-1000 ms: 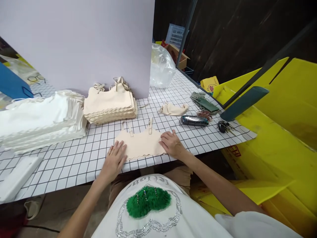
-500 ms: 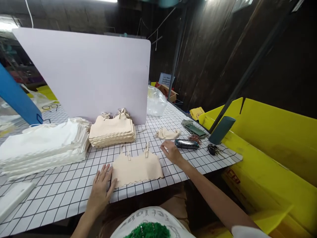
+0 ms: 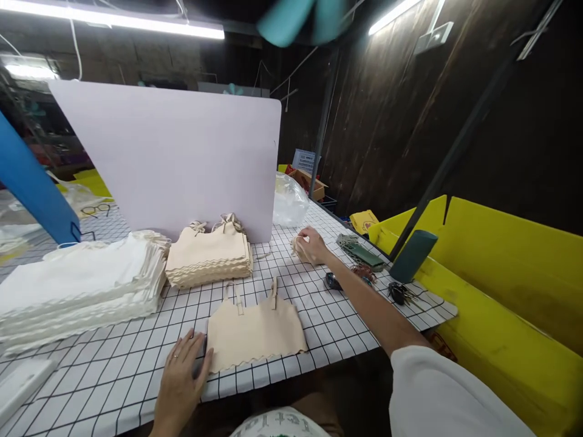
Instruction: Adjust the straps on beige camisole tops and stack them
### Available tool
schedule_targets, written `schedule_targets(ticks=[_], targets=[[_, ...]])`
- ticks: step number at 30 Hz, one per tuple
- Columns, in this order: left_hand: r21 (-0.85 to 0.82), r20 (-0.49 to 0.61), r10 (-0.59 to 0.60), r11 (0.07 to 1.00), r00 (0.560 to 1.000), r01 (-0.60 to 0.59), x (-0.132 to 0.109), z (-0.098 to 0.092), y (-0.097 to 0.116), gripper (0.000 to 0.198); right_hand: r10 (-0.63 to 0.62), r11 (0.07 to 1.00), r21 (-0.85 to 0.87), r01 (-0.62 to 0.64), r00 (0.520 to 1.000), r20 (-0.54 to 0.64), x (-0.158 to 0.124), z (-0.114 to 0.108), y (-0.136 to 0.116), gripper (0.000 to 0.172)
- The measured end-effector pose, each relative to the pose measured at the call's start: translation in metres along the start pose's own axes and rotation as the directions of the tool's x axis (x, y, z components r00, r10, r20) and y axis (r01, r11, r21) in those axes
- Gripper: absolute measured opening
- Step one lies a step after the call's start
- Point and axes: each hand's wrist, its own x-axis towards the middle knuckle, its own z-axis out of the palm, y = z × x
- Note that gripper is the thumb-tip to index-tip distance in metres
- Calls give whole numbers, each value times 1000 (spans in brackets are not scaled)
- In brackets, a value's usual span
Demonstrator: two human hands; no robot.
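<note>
A beige camisole top (image 3: 255, 334) with thin straps lies flat in front of me, its wavy hem toward the table's near edge. My left hand (image 3: 184, 364) rests at its left side, fingers stretched out; something dark shows partly beneath the fingers, too hidden to name. Farther off to the right, my right hand (image 3: 312, 244) closes its fingers on a small crumpled beige garment (image 3: 300, 254), still on the table and partly covered by the hand. Beyond the flat top sits a stack of beige camisole tops (image 3: 207, 261) with wavy hems.
White garments (image 3: 91, 279) are piled at left. A pale upright board (image 3: 182, 158) stands behind the stacks. Under my right forearm is a dark shiny case (image 3: 332, 281). Keys (image 3: 403, 294), a green cylinder (image 3: 413, 255) and a yellow bin (image 3: 501, 291) are at right.
My right hand has reached forward from beside the dark case and taken hold of the crumpled beige garment. My left hand stays beside the flat top. The view has tilted up.
</note>
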Motion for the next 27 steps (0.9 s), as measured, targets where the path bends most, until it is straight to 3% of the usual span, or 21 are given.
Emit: schedule_targets(ticks=[3, 6, 7, 11, 15, 17, 19, 23, 27], targets=[[-170, 32, -175, 969, 984, 178, 11, -4, 8, 41, -41, 984, 173, 43, 999, -14, 10, -21, -25, 30], [-397, 103, -411, 818, 906, 417, 45, -16, 38, 45, -87, 938, 339, 77, 996, 17, 5, -31, -61, 41], [-472, 153, -438, 755, 886, 455, 61, -21, 53, 45, -92, 906, 417, 67, 995, 40, 0, -32, -75, 43], [-766, 318, -330, 463, 889, 446, 128, -39, 116, 48, -108, 735, 676, -46, 977, 183, -32, -31, -134, 45], [-885, 387, -129, 226, 913, 407, 163, -47, 153, 65, -140, 706, 699, -117, 944, 299, -62, -29, -175, 41], [-867, 471, -49, 156, 881, 473, 165, -50, 158, 47, -139, 680, 712, -173, 924, 357, -69, -30, -183, 40], [-826, 554, -80, 78, 829, 559, 163, -52, 157, 37, -124, 638, 726, -257, 896, 426, -72, -32, -182, 41], [-732, 671, -261, -82, 694, 677, 158, -55, 146, 33, -60, 570, 722, -391, 857, 512, -71, -33, -167, 40], [-609, 790, -193, -145, 581, 780, 156, -53, 139, 40, 6, 533, 714, -453, 847, 532, -65, -19, -148, 37]])
